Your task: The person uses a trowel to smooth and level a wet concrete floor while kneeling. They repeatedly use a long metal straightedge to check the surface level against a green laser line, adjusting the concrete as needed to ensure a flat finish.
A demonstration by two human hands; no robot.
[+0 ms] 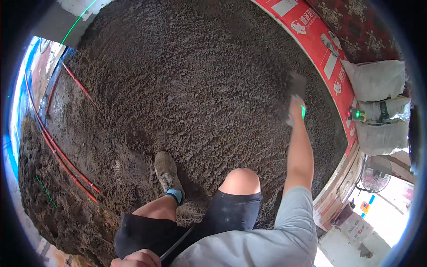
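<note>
Right hand (295, 111) looks clamped on a blurry trowel (297, 84), reaching well forward, probably so the blade gets at the dark mortar (200, 89) near the red strip (317, 48) without stepping over. Left shoe (167, 171) is planted on the mortar, likely for balance. Left hand (138, 259) sits low by the shorts (233, 211); can't tell if its grip's closed.

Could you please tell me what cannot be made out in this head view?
Tool, head view: exact shape, blurred by motion at the right hand.
Left hand, head view: cut off by the lower edge; its grip is unclear.
Right foot, head view: hidden below the right leg.
Red pipes, head view: parts covered by the dark mix.
</note>
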